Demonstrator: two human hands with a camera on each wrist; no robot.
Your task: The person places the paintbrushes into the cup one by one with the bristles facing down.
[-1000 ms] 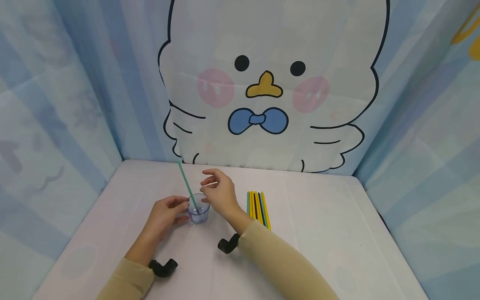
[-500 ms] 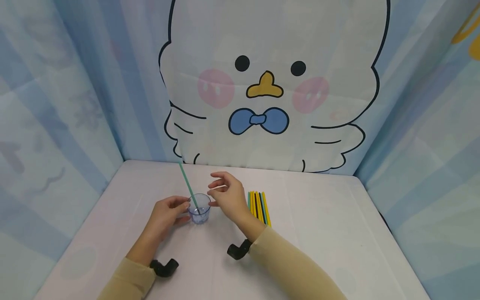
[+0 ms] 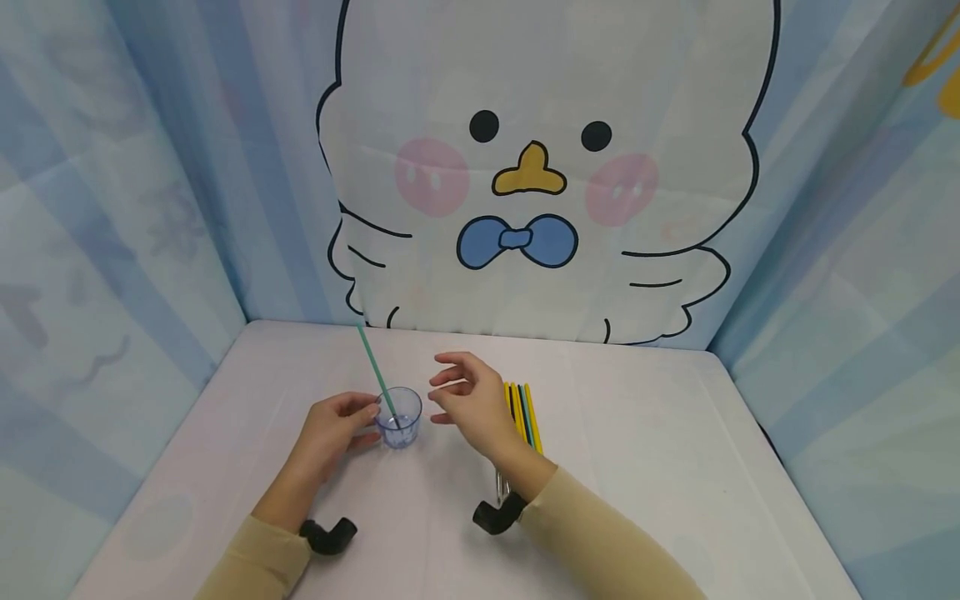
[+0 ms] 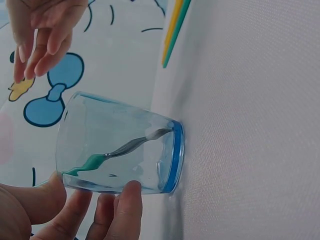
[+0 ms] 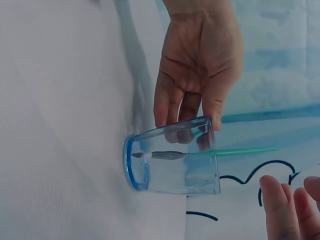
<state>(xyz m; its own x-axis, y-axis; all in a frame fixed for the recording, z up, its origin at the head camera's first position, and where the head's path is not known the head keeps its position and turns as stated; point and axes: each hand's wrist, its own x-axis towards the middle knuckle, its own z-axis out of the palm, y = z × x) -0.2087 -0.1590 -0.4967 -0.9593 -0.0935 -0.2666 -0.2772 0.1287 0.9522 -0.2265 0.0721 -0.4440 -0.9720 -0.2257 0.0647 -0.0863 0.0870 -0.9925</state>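
A clear bluish plastic cup (image 3: pixel 405 408) stands upright on the table, with a green-handled paintbrush (image 3: pixel 377 367) leaning in it, bristles down. My left hand (image 3: pixel 330 433) holds the cup at its left side; in the left wrist view the thumb lies at the rim and the fingers (image 4: pixel 129 210) along the wall. Just right of the cup, apart from it, my right hand (image 3: pixel 472 404) hovers with loosely bent fingers and nothing between them. Beyond its wrist lie several paintbrushes (image 3: pixel 531 417) with yellow, green and dark handles, partly hidden by that arm.
The white-covered table (image 3: pixel 660 467) meets a patterned cloth backdrop (image 3: pixel 540 292) at the back. Blue-striped curtains (image 3: pixel 112 250) hang on both sides. A black bent piece (image 3: pixel 330 536) is fixed at each wrist.
My right hand has drawn back from the cup's rim, rightward and slightly toward me, covering part of the brush row. The left hand, cup and green-handled paintbrush have stayed nearly still.
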